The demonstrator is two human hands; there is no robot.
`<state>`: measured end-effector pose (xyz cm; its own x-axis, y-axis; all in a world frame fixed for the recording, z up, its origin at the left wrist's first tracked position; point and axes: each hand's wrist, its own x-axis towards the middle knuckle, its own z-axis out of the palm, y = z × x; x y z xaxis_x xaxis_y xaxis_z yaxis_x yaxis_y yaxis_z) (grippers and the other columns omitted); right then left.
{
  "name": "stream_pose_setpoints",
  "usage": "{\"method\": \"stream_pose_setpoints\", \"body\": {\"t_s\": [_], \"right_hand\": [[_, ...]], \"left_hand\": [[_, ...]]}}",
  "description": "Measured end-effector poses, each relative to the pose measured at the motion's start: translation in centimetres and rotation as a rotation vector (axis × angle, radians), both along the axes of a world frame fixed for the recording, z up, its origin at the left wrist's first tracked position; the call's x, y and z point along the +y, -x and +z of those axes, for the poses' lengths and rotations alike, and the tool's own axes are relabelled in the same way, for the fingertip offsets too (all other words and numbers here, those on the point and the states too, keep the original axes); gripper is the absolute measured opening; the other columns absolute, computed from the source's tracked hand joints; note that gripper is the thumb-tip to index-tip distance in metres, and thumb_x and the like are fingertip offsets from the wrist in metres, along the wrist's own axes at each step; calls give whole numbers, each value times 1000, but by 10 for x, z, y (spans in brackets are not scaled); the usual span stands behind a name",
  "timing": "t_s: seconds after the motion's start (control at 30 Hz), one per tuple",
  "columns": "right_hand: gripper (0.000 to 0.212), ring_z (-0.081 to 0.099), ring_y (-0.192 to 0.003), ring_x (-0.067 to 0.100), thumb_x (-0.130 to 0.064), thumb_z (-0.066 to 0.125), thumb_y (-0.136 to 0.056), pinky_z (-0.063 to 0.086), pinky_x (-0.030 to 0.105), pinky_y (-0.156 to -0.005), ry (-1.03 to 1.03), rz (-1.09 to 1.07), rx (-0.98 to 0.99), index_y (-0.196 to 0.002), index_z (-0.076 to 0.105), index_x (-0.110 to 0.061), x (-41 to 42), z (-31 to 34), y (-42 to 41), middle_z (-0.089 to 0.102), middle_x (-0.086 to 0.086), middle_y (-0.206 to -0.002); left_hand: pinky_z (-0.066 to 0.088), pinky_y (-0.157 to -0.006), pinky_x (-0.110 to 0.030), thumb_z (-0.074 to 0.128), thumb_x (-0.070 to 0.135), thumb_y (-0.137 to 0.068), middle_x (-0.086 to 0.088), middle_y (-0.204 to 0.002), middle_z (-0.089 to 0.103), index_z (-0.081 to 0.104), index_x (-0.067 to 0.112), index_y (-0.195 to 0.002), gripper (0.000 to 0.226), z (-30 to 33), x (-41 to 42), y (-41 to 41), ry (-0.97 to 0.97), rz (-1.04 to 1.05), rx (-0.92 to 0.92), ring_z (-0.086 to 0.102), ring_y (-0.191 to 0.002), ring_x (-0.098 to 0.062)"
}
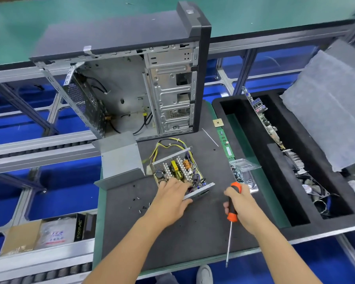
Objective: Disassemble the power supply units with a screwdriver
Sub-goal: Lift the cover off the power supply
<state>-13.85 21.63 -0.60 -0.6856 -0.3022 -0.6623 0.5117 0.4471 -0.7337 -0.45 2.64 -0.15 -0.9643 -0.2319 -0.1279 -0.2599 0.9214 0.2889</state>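
An opened power supply unit (178,171) lies on the dark mat (172,238), its circuit board, heatsinks and coloured wires exposed. My left hand (172,198) rests on its near side, with the fingers curled over the near edge of its metal frame. The unit's grey metal cover (121,158) stands detached to the left. My right hand (239,203) grips an orange and black screwdriver (232,214) by the handle, to the right of the unit, shaft pointing down toward me. Several small black screws (138,203) lie loose on the mat left of my left hand.
An open computer case (131,78) stands behind the unit. A RAM stick (224,142) and a CPU chip (218,122) lie at the mat's right edge. A black foam tray (275,160) on the right holds a motherboard and parts. A cardboard box (21,236) sits lower left.
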Motion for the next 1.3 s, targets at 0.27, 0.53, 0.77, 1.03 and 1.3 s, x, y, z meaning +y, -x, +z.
{"method": "stream_pose_setpoints", "body": {"t_s": [0.27, 0.53, 0.77, 1.03, 1.3], "right_hand": [[36, 60, -87, 23, -31, 74, -86, 56, 41, -73, -259, 242, 552, -116, 57, -23, -42, -20, 3, 62, 5, -100], [28, 41, -106, 31, -31, 69, -91, 36, 39, -92, -395, 607, 963, -118, 67, -25, -60, -17, 3, 53, 5, -114], [22, 52, -105, 20, -20, 63, -94, 38, 24, -79, -309, 936, 885, -115, 71, -23, -67, -25, 2, 64, -1, -98], [7, 59, -87, 27, -20, 56, -96, 49, 37, -68, -397, 935, 933, -99, 62, -15, -66, -20, -9, 60, 5, -91], [7, 58, -70, 28, -24, 54, -99, 48, 37, -58, -306, 847, 826, -95, 49, -22, -67, -7, 0, 56, -1, -72]], "left_hand": [[29, -96, -31, 52, 31, -102, 11, -125, 57, 44, 30, -141, 40, 2, -34, -25, 3, -12, -23, 44, -117, -15], [26, -85, -29, 51, 43, -100, 15, -120, 60, 49, 33, -139, 40, 3, -35, -29, -43, 13, 16, 43, -109, -14], [30, -89, -31, 51, 46, -99, 18, -118, 60, 52, 35, -136, 39, -1, -34, -29, -67, 40, 25, 44, -108, -13], [31, -88, -30, 51, 57, -96, 16, -113, 63, 56, 34, -130, 41, -3, -35, -24, -48, 34, 30, 49, -108, -11], [31, -88, -30, 49, 57, -97, 15, -114, 63, 56, 33, -131, 42, -4, -35, -25, -17, 34, 33, 51, -110, -11]]}}
